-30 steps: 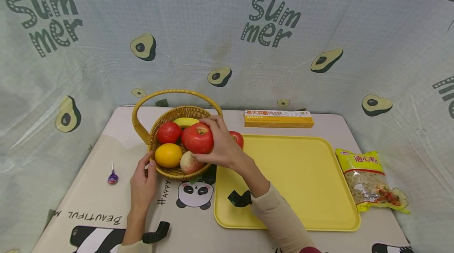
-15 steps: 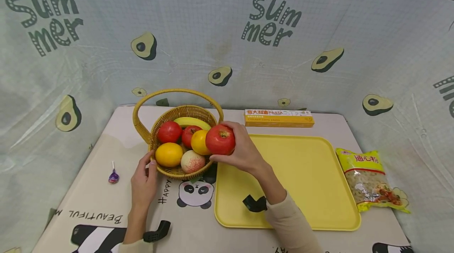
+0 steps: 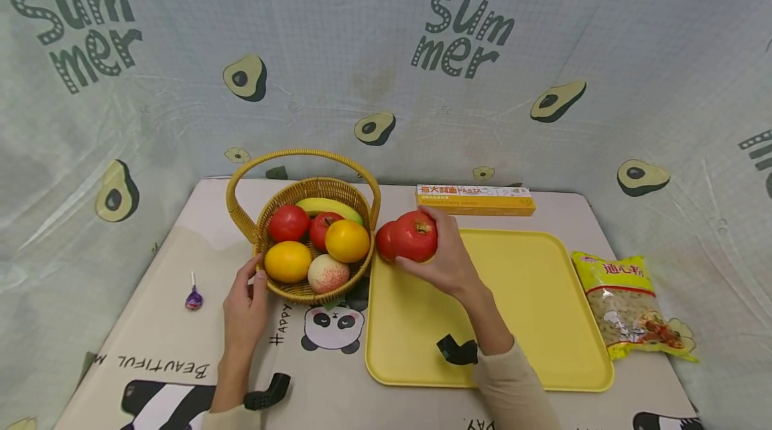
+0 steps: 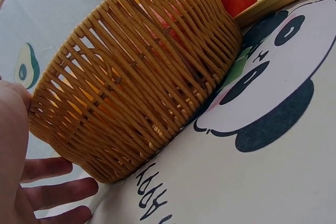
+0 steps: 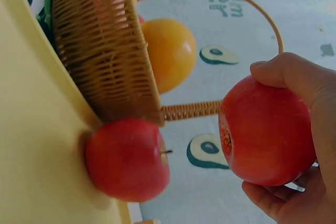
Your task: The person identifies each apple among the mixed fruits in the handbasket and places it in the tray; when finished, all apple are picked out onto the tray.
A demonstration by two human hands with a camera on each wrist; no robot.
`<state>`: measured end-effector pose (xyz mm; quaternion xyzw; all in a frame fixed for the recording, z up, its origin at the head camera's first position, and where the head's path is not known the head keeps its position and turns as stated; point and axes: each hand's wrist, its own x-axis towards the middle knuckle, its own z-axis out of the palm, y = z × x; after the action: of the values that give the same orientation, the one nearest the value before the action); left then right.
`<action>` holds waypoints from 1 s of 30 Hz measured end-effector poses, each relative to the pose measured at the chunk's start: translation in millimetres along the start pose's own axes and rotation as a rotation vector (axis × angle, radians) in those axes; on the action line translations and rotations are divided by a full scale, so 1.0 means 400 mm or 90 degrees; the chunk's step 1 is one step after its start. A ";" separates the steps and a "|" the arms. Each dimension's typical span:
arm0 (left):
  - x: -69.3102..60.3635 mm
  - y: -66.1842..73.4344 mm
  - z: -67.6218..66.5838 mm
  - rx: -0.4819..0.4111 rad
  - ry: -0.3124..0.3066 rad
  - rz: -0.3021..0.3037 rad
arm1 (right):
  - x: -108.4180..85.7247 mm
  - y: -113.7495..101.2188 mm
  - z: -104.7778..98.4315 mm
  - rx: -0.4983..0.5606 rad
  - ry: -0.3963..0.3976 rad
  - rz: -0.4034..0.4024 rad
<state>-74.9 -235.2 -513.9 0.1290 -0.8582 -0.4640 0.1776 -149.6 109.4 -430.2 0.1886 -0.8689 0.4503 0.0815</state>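
A wicker basket holds a red fruit, a smaller red one, two orange-yellow fruits, a peach and a banana. At the basket's left front rim rests the left hand, its thumb and fingers around the edge; in the left wrist view the hand has its thumb at the rim. My right hand grips a large red fruit above the yellow tray. Partly behind it, a red apple sits on the tray's edge beside the basket.
A yellow pasta box lies behind the tray. To the tray's right is a bag of pasta. A wrapped lollipop lies left of the basket. Patterned sheeting stands behind and at the sides.
The right hand has carried the large red fruit from above the basket rightward to over the tray, uncovering an orange-yellow fruit in the basket. The left hand stays at the rim.
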 end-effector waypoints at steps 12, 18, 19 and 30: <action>0.001 -0.001 0.001 0.004 0.000 -0.002 | -0.021 0.090 -0.046 -0.016 0.029 0.066; 0.002 0.000 0.000 0.003 0.001 0.001 | -0.024 0.130 -0.051 -0.034 0.017 0.096; 0.002 0.000 0.000 0.002 0.001 0.002 | -0.024 0.137 -0.050 -0.038 0.015 0.098; 0.000 0.001 0.001 0.001 0.003 0.001 | -0.021 0.194 -0.031 -0.056 -0.016 0.138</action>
<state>-75.0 -234.6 -513.6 0.1298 -0.8583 -0.4627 0.1800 -173.2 162.2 -484.0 0.0957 -0.9040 0.4157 0.0297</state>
